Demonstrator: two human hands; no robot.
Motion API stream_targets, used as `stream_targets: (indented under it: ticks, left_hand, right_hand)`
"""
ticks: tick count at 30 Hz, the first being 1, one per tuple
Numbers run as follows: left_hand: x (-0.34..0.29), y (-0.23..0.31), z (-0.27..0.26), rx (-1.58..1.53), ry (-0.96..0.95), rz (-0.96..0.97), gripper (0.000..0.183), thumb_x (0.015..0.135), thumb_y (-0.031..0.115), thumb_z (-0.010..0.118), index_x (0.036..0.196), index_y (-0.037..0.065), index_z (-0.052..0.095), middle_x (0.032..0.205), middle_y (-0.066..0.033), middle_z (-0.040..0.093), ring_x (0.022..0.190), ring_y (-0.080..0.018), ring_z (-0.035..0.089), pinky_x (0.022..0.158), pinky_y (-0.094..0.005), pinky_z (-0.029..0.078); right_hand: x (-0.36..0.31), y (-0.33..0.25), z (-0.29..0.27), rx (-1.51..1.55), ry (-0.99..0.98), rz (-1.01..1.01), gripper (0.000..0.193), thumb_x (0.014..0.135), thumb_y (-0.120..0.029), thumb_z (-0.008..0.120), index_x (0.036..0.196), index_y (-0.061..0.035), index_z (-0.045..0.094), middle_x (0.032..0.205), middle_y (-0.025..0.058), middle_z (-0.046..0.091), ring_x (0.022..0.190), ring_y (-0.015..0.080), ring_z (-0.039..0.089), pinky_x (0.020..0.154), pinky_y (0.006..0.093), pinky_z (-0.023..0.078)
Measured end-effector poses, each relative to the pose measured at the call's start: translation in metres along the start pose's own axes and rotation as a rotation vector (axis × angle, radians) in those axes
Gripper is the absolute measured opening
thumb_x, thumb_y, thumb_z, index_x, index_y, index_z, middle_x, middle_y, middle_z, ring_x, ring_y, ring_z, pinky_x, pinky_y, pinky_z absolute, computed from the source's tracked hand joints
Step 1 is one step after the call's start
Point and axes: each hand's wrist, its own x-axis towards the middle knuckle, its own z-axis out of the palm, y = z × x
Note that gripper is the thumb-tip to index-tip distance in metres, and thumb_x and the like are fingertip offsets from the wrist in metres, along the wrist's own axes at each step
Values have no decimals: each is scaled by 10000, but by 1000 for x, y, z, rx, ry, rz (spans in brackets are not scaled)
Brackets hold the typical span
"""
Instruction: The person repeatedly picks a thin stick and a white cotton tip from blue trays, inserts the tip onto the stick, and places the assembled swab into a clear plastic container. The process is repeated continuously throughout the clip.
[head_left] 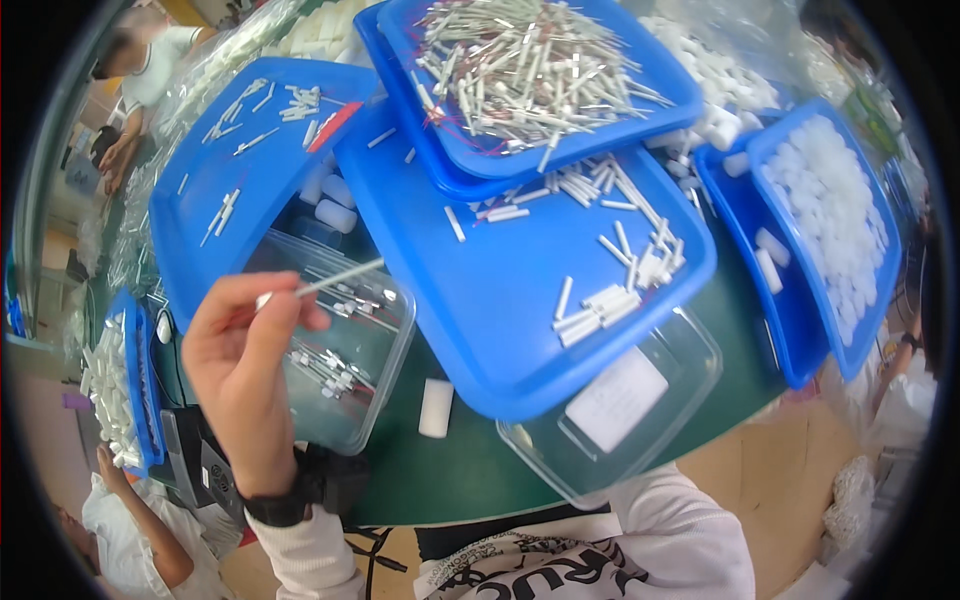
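Observation:
My left hand (245, 365), a dark band at its wrist, is raised over a clear plastic container (405, 345). Its thumb and fingers pinch a thin white stick (345, 275), which points right toward the edge of a blue tray (480, 290). A small white end shows between the fingers. In the clear container lie several slim parts with white connectors and red wires (335, 370). White tubes (600, 315) lie grouped on the blue tray's right side. My right hand is out of sight; only its pale sleeve (680, 520) shows at the lower edge.
A tray heaped with thin white wired parts (530, 70) stands on top at the back. Another blue tray (200, 200) tilts at left. White pieces fill a tray (825, 200) at right. A clear lid (690, 365) and a white cylinder (435, 408) lie nearer. Other people work around the table.

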Motion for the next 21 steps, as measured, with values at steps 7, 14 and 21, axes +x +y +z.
stream_targets:
  ticks: [7,14,21]
  left_hand:
    - [6,-20,-5,74,-118,-97,283,955,203,591,1128,-19,617,1005,-81,642,774,-122,582,764,-266,464]
    - [18,-30,-1,58,-167,-55,315,950,235,591,1177,24,647,1088,-86,674,797,-79,609,730,-213,486]
    - [15,-33,-4,38,-179,23,240,904,167,648,1086,15,688,939,-35,681,728,-81,599,674,-212,472]
  right_hand:
    - [-154,-19,-62,551,-199,-435,373,852,-353,633,982,-6,673,964,153,676,933,258,613,840,349,470]
    - [-276,46,-188,272,-838,-472,361,861,-364,650,947,-16,692,899,132,698,848,222,645,782,319,496]
    - [-304,-61,-376,556,-96,-963,123,837,-107,627,899,-16,682,848,75,698,746,166,655,707,279,507]
